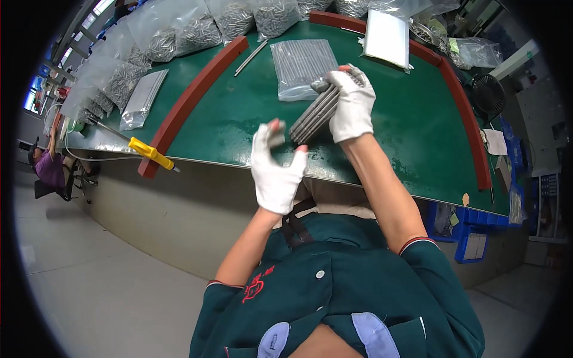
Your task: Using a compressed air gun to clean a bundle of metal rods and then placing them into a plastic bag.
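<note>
A bundle of thin grey metal rods [315, 114] slants over the green tabletop, its lower end pointing toward my left hand. My right hand [353, 104], in a white glove with grey-soiled fingertips, is wrapped round the bundle's upper part. Just left of the rods' lower ends, my left hand [276, 164] is gloved in white, thumb and fingers apart, with nothing between them. Bare fingertips poke out of that glove. Beyond the bundle lies a clear plastic bag of similar rods [304, 67], flat on the table.
Red bars [200, 98] border the green table [412, 131]. Bulging clear bags of small metal parts [200, 31] line the back left. A yellow air gun [150, 154] hangs over the front edge. One white packet [387, 40] and a black fan [486, 95] are at right. Someone [51, 164] sits far left.
</note>
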`<state>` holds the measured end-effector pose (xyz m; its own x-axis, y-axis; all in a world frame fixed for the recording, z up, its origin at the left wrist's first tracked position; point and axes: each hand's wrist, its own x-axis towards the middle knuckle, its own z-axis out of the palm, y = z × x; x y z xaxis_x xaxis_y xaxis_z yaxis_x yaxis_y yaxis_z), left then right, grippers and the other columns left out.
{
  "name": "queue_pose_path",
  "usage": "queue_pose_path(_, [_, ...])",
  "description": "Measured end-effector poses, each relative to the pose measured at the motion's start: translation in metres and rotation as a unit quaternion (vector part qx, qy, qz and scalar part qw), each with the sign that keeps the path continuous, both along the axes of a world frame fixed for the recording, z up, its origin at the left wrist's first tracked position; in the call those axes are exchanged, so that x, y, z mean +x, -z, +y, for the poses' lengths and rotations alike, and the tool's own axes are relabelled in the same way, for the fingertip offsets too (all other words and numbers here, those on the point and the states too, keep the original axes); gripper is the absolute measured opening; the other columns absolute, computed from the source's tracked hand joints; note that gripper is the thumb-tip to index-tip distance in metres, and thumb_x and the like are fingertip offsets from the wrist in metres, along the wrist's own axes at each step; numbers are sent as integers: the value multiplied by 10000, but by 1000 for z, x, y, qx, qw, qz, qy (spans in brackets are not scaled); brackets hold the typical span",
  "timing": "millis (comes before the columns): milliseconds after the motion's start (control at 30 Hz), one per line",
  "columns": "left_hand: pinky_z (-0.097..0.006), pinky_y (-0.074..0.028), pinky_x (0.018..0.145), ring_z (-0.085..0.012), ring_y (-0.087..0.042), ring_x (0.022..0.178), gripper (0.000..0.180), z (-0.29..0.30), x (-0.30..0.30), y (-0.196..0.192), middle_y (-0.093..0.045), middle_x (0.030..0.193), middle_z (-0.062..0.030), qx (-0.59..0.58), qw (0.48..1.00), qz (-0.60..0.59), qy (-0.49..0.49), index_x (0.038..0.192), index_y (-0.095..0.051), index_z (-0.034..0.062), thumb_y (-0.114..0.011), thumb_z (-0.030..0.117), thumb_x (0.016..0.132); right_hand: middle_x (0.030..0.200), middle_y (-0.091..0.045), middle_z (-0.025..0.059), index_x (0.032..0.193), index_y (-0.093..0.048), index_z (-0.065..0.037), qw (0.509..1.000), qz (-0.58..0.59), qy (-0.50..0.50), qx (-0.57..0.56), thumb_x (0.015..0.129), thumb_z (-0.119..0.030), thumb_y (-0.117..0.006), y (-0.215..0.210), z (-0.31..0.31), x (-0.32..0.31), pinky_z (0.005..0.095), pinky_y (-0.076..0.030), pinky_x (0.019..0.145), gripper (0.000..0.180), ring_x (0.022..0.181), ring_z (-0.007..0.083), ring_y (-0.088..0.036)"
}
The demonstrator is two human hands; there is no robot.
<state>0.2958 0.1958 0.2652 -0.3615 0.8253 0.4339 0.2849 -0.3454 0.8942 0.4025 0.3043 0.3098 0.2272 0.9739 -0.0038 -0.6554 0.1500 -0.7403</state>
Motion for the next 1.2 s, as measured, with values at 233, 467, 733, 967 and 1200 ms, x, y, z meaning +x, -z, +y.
queue_pose_path(233, [-345, -430, 901, -214, -532, 1047, 950, 3, 16, -16, -531, 1161, -141, -53, 982, -98, 150, 1299, -340, -50, -850, 299, 578, 664, -496, 121, 758, -466, -8, 934, 235, -121, -240, 799, -106, -493, -23, 0, 10, 454, -512, 714, 109, 642, 291, -538])
queue_pose_path(467, [-335, -471, 895, -222, -586, 980, 397, 40, 1, -51, -528, 1208, -157, 138, 951, -175, 215, 1002, -579, 3, -775, 73, 664, 892, -598, 148, 924, -541, -16, 936, 143, -219, -235, 844, -222, -487, -42, -40, -25, 424, -503, 758, 228, 795, 294, -584])
queue_pose_path(733, [-246, -504, 650, -128, -612, 731, 182, 50, -17, -62, -630, 789, -53, 45, 928, -300, 216, 832, -586, 16, -681, -67, 701, 1181, -526, 135, 1230, -476, 2, 978, -184, -99, 26, 814, -351, -659, -2, -35, 5, 318, -364, 975, 575, 1103, 202, -491])
queue_pose_path(967, [-256, -508, 739, -103, -607, 826, 362, 61, -25, -33, -630, 931, -22, -99, 884, -370, 267, 1020, -575, 12, -728, 0, 692, 1254, -491, 141, 1315, -377, 36, 826, -462, -257, 199, 555, -231, -852, -14, -28, -13, 298, -355, 1000, 935, 1141, 182, -481])
queue_pose_path(1200, [-226, -475, 751, -88, -572, 837, 289, 68, -28, -24, -606, 942, -15, -90, 923, -171, 332, 1023, -570, 15, -616, -37, 742, 1072, -579, 68, 1194, -515, 9, 862, -349, -338, 144, 598, -135, -811, -21, -19, -8, 254, -429, 873, 681, 969, 112, -538])
